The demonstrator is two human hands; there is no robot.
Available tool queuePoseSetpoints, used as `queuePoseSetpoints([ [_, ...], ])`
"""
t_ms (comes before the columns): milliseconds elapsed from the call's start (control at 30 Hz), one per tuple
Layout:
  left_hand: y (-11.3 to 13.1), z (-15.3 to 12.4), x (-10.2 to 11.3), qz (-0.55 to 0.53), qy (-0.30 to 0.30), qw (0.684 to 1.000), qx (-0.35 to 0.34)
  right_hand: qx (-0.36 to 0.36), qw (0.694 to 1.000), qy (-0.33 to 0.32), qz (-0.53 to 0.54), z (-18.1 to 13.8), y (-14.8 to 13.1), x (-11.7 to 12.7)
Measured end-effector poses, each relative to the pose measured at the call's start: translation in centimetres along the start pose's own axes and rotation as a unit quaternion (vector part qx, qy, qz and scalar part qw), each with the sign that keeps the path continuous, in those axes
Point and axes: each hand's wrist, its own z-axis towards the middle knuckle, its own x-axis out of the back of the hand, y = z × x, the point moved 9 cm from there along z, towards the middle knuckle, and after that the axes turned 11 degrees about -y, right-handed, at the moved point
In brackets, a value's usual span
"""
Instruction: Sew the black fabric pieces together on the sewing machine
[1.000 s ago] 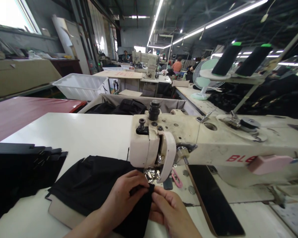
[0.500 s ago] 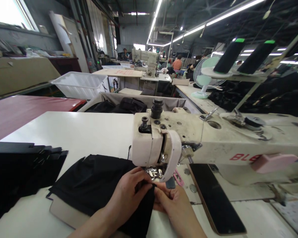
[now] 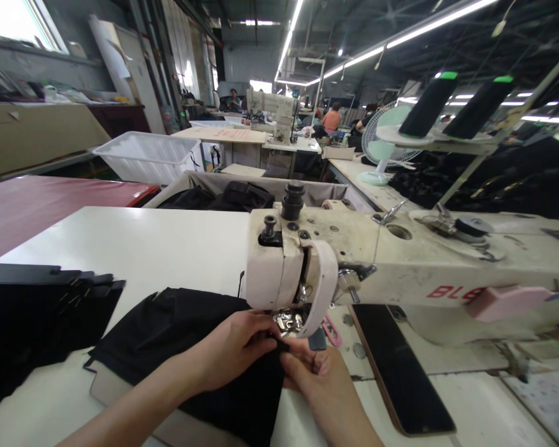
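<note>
Both hands pinch the same edge of the black cloth (image 3: 177, 335), right in front of the sewing machine (image 3: 354, 261). Left hand (image 3: 235, 347) lies on top, thumb and fingers closed on the fold; right hand (image 3: 319, 372) grips it from the other side, fingertips meeting the left's. The edge sits just short of the presser foot (image 3: 289, 321), likely held taut to line it up. The rest of the cloth trails left of the machine. A stack of black pieces (image 3: 37, 310) lies further left.
</note>
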Motion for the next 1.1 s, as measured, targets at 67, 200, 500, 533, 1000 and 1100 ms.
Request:
queuePoseSetpoints([
  [67,-0.3,0.3,0.4,0.008,-0.005,1.0,0.018,0.005,1.0,0.008,-0.005,0.1,-0.1,0.0],
  [200,-1.3,0.4,0.6,0.025,0.033,0.998,0.048,0.003,0.999,0.031,-0.033,-0.6,1.1,-0.4],
  [500,-2.9,0.3,1.2,0.052,0.153,0.979,0.128,-0.032,0.978,-0.026,-0.203,-1.2,1.3,-1.3],
  [533,-2.9,0.3,1.3,0.054,0.16,0.977,0.132,-0.039,0.974,-0.036,-0.221,-0.9,0.9,-1.2],
  [1000,-2.8,0.3,2.1,0.053,0.211,0.964,0.151,-0.047,0.971,-0.059,-0.226,1.0,0.1,-0.7],
  [1100,-2.8,0.2,2.1,0.042,0.222,0.963,0.144,-0.055,0.976,-0.069,-0.198,1.0,0.2,-0.8],
])
